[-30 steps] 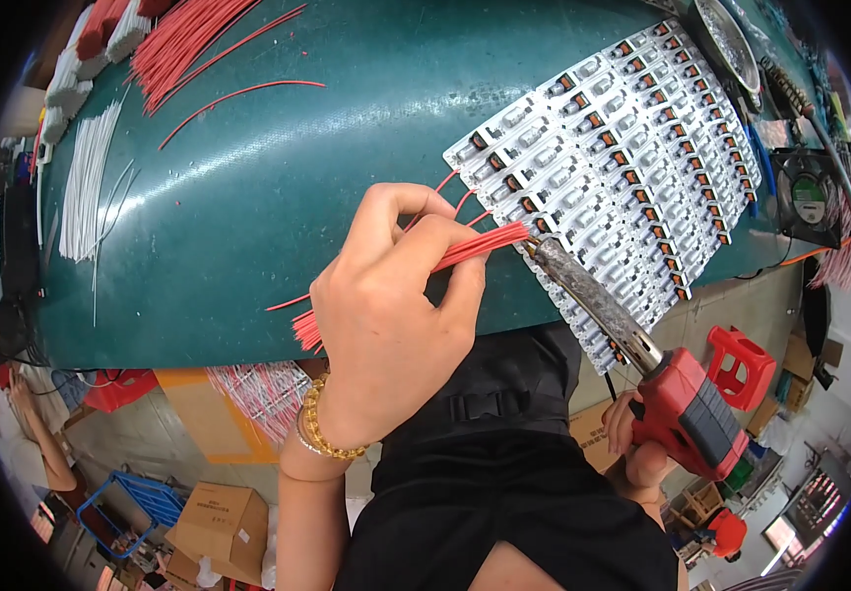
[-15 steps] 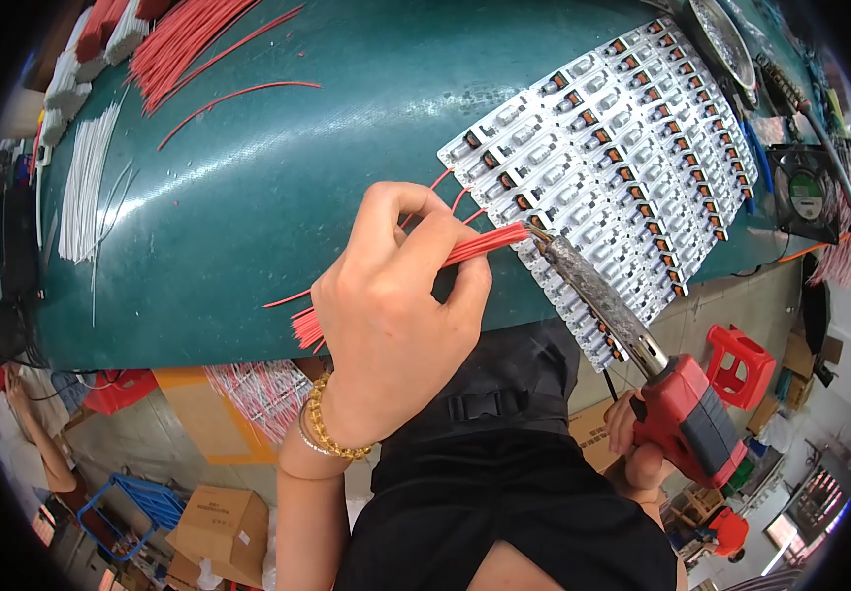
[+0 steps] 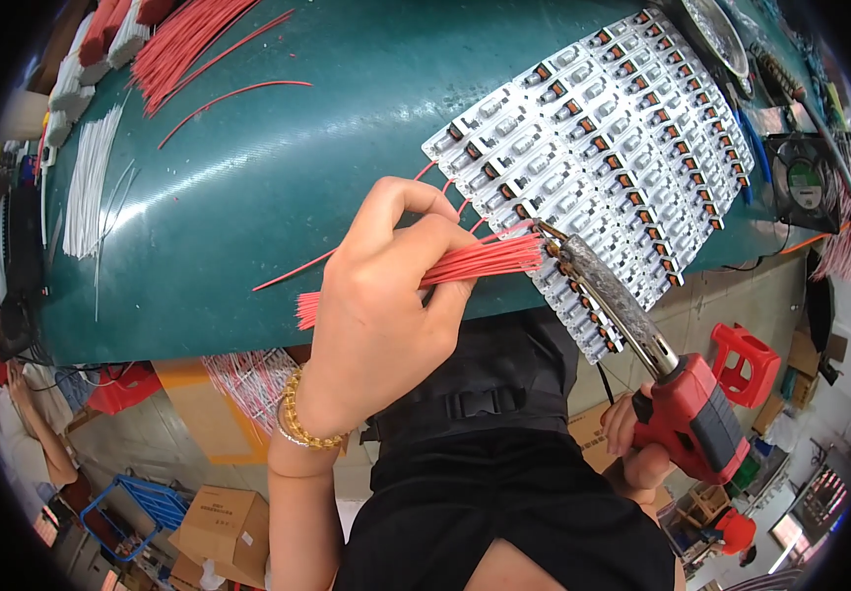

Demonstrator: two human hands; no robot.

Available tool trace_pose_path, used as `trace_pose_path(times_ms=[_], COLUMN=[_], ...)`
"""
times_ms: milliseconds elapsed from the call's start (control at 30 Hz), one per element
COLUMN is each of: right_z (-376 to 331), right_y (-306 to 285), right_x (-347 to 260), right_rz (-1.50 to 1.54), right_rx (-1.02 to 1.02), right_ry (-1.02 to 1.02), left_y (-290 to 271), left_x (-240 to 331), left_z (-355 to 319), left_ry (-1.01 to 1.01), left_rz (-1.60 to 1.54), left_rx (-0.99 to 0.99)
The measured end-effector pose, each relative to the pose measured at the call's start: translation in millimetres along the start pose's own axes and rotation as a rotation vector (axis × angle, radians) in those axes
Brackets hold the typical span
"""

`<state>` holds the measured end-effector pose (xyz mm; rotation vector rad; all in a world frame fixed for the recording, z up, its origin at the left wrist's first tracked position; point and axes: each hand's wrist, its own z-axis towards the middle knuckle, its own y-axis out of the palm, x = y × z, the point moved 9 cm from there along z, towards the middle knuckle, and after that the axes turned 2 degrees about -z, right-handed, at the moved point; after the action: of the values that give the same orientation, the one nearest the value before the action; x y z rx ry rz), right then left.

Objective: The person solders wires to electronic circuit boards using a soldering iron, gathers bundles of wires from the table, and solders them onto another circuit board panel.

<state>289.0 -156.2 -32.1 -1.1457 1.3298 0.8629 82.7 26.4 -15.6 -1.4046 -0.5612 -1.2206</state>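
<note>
My left hand (image 3: 381,291) is closed round a bundle of thin red wires (image 3: 490,259), whose ends point right. One wire stands apart above the rest and reaches a pad on the white circuit board panel (image 3: 593,128). My right hand (image 3: 634,455) grips a soldering iron (image 3: 693,419) with a red and black handle. Its dark tip meets that single wire's end at the panel's near left edge; whether they touch I cannot tell. Several other red wires stick out from the same edge, partly behind my left fingers. Rows of small components cover the panel.
Loose red wires (image 3: 184,49) and a bunch of white wires (image 3: 91,187) lie on the green table (image 3: 248,187). A small fan (image 3: 805,182) and a round metal dish (image 3: 711,39) stand at the right. Below are a red stool (image 3: 741,364) and a cardboard box (image 3: 224,532).
My left hand has moved slightly left, and one wire now stands apart from the bundle. The panel has shifted a little left and away. The iron's tip has moved slightly right.
</note>
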Motion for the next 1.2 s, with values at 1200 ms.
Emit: trace_pose_path(times_ms=[1200], right_z=[-31.7], right_y=[-16.3], right_x=[39.5], right_rz=[0.358], right_rx=[0.028], right_ry=[0.275], left_y=[-4.8], left_x=[6.8], left_z=[-5.1], left_ry=[0.098], left_rz=[0.091], left_rx=[0.115])
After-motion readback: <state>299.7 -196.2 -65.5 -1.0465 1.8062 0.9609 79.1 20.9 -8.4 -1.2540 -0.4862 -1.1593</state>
